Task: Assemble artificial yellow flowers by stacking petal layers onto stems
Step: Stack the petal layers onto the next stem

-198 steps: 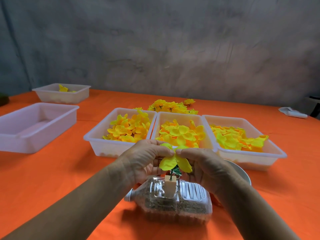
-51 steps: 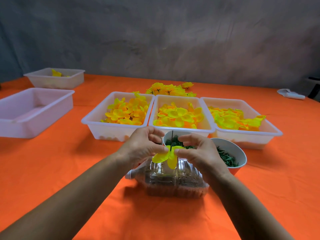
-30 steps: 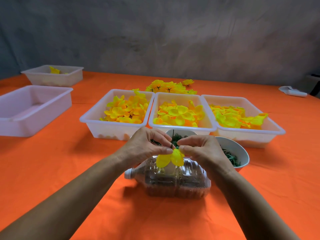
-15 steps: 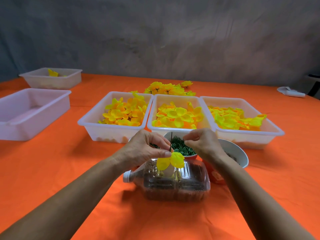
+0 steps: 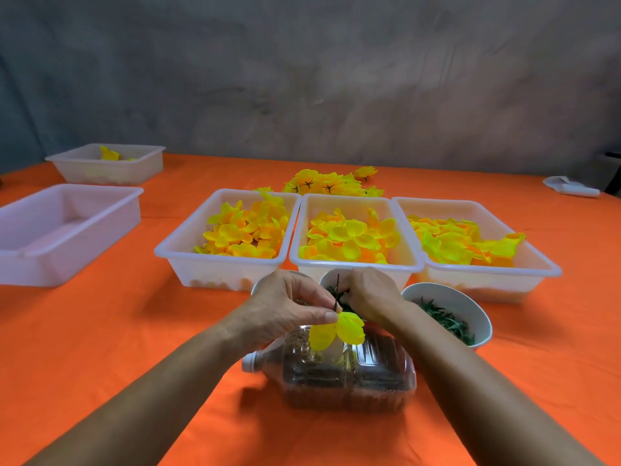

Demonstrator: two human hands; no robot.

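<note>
Pinching the stem (image 5: 337,294) above its petal layer (image 5: 337,331), my left grip (image 5: 289,307) holds; my right grip (image 5: 369,297) has released it, fingers curled into the green-piece bowl (image 5: 324,283) for the next part.

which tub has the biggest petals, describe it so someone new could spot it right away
On the orange table, three white tubs of yellow petals stand side by side just beyond the hands. Take the right-hand tub, beside the white bowl of green bits. Its petals are broad and greenish-yellow with one drooping over the rim, unlike the smaller, more orange ones in the other two.
</note>
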